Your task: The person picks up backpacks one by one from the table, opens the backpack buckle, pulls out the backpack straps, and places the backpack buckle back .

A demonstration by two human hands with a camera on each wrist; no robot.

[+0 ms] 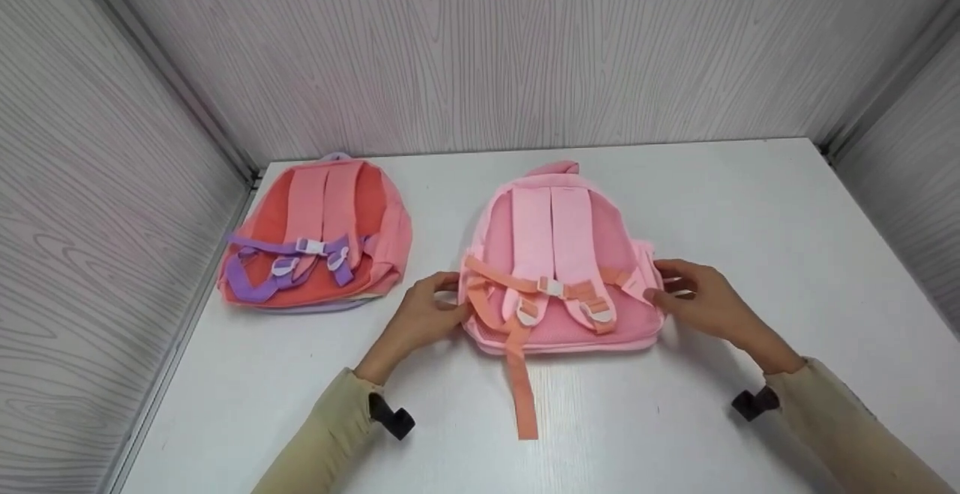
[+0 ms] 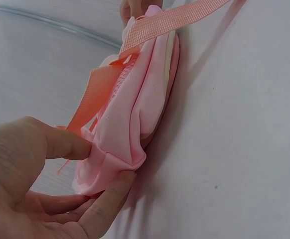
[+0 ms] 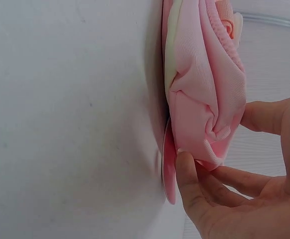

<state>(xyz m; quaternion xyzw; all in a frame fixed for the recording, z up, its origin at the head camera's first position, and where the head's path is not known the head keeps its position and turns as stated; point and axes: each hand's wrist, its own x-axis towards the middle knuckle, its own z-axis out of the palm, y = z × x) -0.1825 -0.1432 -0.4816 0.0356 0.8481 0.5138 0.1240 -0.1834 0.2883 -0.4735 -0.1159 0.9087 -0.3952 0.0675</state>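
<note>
A light pink backpack (image 1: 536, 254) lies on the white table with its shoulder straps and mesh back facing up. Orange webbing with a white buckle (image 1: 551, 287) crosses its lower part, and one loose strap end (image 1: 523, 396) trails toward the front. At the pack's left lower side, my left hand (image 1: 427, 310) pinches the fabric between thumb and fingers; the left wrist view shows the pinched pink corner (image 2: 112, 167). My right hand (image 1: 701, 302) grips the opposite side, thumb on top, with its fingers around the side pocket fabric (image 3: 197, 127).
To the left lies a second backpack (image 1: 307, 235), coral with purple straps, also back side up. Wood-grain panels (image 1: 480, 51) wall the white table (image 1: 720, 201) at the back and both sides.
</note>
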